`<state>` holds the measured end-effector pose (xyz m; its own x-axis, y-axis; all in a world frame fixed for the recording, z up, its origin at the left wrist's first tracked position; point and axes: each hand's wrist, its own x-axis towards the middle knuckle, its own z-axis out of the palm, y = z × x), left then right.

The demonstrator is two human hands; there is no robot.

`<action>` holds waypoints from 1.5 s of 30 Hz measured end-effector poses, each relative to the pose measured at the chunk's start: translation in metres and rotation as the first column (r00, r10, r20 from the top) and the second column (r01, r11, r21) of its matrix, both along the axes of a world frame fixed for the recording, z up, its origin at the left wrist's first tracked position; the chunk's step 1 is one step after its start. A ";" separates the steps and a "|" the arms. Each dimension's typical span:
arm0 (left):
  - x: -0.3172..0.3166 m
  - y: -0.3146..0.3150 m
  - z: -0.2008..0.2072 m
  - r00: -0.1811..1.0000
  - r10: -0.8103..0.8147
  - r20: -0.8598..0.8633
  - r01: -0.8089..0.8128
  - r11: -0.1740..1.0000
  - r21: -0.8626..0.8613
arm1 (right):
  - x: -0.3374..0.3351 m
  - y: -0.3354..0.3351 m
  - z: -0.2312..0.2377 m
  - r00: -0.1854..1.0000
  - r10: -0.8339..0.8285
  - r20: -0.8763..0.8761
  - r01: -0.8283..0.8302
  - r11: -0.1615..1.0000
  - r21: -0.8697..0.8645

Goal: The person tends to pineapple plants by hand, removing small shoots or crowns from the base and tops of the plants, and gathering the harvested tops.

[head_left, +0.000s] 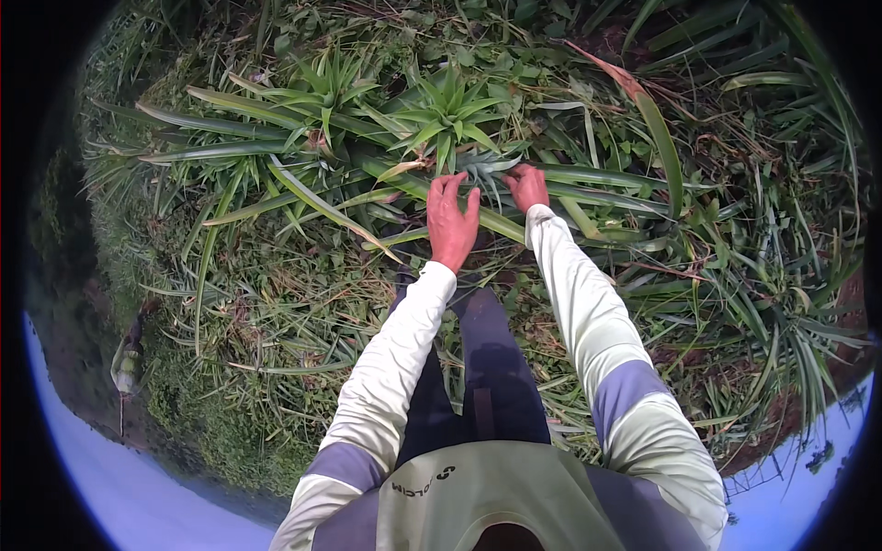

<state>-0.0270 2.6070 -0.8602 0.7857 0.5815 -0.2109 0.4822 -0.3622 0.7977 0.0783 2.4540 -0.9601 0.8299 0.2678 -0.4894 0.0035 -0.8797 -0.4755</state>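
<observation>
A small blue-green crown of pointed leaves [485, 167], like a pineapple's top, sits low among the plants between my two hands. My left hand [452, 220] is at its left side, thumb and fingers apart, close to its leaves. On the other side my right hand [528, 188] has its fingers bent inward at the crown's leaf tips; what they pinch, if anything, is hidden. Just beyond my left hand stands a bright green leafy rosette [447, 112]. Long strap-like leaves [606, 176] stretch out to the right, under and past my right hand.
Another green rosette [326, 87] grows at the far left of my hands. A long leaf with a dried reddish tip [657, 119] arches at the right. Cut leaves and weeds [294, 317] cover the ground around my legs. Another person [127, 365] is far off at the left.
</observation>
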 end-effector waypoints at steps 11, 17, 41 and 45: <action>-0.002 -0.002 -0.011 1.000 0.013 -0.019 -0.014 0.998 -0.056 | 0.027 -0.019 0.042 0.991 -0.134 -0.021 0.135 0.985 0.107; 0.005 -0.006 -0.006 0.995 0.069 -0.078 -0.088 0.956 -0.280 | 0.037 -0.063 0.129 0.970 -0.239 -0.044 0.243 0.956 0.166; -0.079 0.027 0.004 0.904 0.380 -0.198 -0.293 0.210 -0.933 | 0.081 0.117 0.186 0.632 0.705 0.322 -0.751 0.660 0.030; -0.093 0.033 0.010 0.904 0.368 -0.216 -0.290 0.159 -0.944 | 0.076 0.141 0.158 0.501 0.806 0.315 -0.821 0.558 -0.122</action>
<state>-0.1197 2.6396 -0.8506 0.6076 0.1884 -0.7716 0.2915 0.8508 0.4372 0.1548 2.5951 -0.8019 0.3299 0.9152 -0.2317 0.8543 -0.3938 -0.3392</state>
